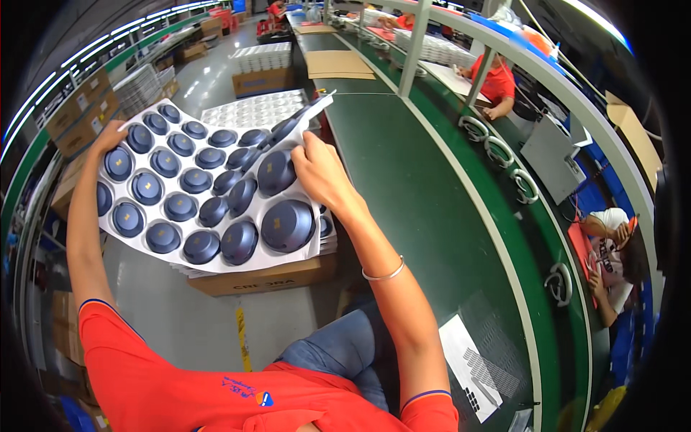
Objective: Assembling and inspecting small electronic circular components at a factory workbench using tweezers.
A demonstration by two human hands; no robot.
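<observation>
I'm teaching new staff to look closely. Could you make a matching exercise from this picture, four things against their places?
1. White tray
2. Dark blue round pieces
3. Silver bangle
4. Cardboard box

A. Around the right forearm
B. Low down, beneath the white tray
C. Held at its edges by the left hand and right hand
D. Seated in rows of hollows

Pairs: 1-C; 2-D; 3-A; 4-B.

Bright tube lights (pixel 603 21) glare off the floor (pixel 204 78) — outer edges bend strongly.
</observation>
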